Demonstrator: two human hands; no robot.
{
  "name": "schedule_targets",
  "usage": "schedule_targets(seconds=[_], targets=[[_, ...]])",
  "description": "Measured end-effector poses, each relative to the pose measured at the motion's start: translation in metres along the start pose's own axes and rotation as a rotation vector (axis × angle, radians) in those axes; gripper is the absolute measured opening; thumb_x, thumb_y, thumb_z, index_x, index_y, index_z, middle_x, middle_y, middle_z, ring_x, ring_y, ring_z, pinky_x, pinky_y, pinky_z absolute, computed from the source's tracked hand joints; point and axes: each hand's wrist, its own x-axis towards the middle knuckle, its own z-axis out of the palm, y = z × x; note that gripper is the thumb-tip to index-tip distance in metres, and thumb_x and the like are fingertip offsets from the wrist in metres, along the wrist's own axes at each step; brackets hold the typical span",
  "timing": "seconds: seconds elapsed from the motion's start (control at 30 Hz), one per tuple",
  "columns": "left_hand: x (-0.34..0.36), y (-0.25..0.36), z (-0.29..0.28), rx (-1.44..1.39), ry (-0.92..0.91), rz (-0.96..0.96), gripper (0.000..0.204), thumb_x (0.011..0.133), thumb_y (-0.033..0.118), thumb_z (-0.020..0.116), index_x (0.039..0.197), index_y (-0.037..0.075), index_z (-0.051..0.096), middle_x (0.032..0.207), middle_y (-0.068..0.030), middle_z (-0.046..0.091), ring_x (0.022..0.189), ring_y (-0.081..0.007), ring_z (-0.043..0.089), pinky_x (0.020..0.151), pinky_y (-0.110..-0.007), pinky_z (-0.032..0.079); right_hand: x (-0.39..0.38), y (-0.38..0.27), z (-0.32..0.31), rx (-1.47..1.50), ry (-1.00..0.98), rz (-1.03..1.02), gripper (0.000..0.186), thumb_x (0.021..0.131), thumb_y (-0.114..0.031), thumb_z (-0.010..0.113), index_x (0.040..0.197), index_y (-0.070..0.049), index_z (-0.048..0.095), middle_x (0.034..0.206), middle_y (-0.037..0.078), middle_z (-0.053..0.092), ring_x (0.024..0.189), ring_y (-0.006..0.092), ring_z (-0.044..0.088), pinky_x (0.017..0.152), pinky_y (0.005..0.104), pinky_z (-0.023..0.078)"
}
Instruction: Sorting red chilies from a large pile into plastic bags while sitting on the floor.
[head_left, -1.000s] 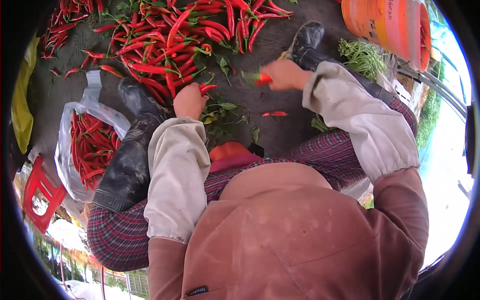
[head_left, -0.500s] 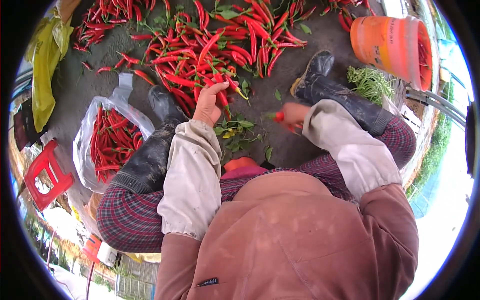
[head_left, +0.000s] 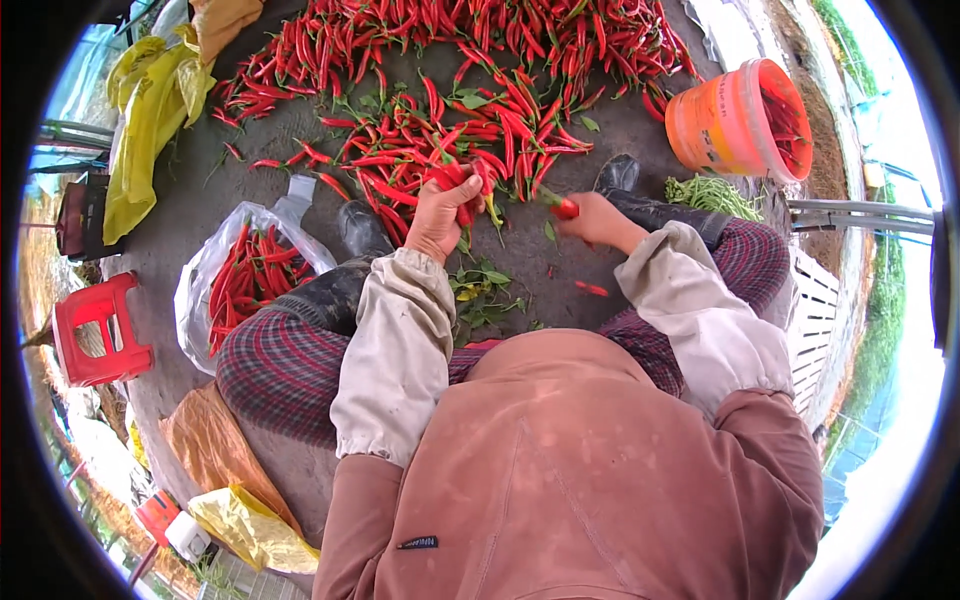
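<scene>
"What's standing out on the left?"
"A red stool (head_left: 100, 333) is standing near the edge, a yellow sack (head_left: 143, 150) is lying farther off, and a clear bag (head_left: 196, 292) is holding red chillies (head_left: 250, 277)."
"Is anything getting in the way?"
"The left boot (head_left: 362, 230) is coming between that bag and the near heap (head_left: 388, 157) of chillies on the ground."
"What are the hands doing?"
"The left hand (head_left: 438, 212) is grasping several chillies (head_left: 447, 176) in its fingers by the heap, with leaves (head_left: 483, 292) lying nearer the body. The right hand's (head_left: 592, 219) fingers are clutching what's looking like one chilli (head_left: 566, 209), though blur is hiding detail."
"And farther right?"
"The right boot (head_left: 665, 211) is stretching toward a thin green bundle (head_left: 712, 198), and an orange bucket (head_left: 718, 122) is holding more chillies."
</scene>
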Motion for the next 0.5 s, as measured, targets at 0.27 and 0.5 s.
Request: schedule_targets(seconds=[0.27, 0.5], targets=[[-0.03, -0.007, 0.026, 0.746, -0.077, -0.272, 0.031, 0.093, 0.031, 0.067, 0.11, 0.006, 0.067, 0.092, -0.0027, 0.071, 0.076, -0.0128, 0.064, 0.063, -0.028, 0.049, -0.033, -0.031, 0.011, 0.972, 0.059, 0.101, 0.025, 0.086, -0.02, 0.073, 0.095, 0.002, 0.066, 0.081, 0.008, 0.067, 0.068, 0.0169, 0.065, 0.061, 0.031, 0.051], [-0.049, -0.003, 0.032, -0.045, -0.149, -0.311, 0.035, 0.098, 0.035, 0.057, 0.121, 0.008, 0.056, 0.109, -0.0046, 0.065, 0.094, -0.0201, 0.066, 0.084, -0.045, 0.056, -0.037, -0.072, 0.027, 1.383, -0.162, -0.063, 0.025, 0.092, -0.015, 0.064, 0.112, -0.001, 0.062, 0.1, 0.008, 0.068, 0.087, 0.0189, 0.067, 0.074, 0.0377, 0.057]])
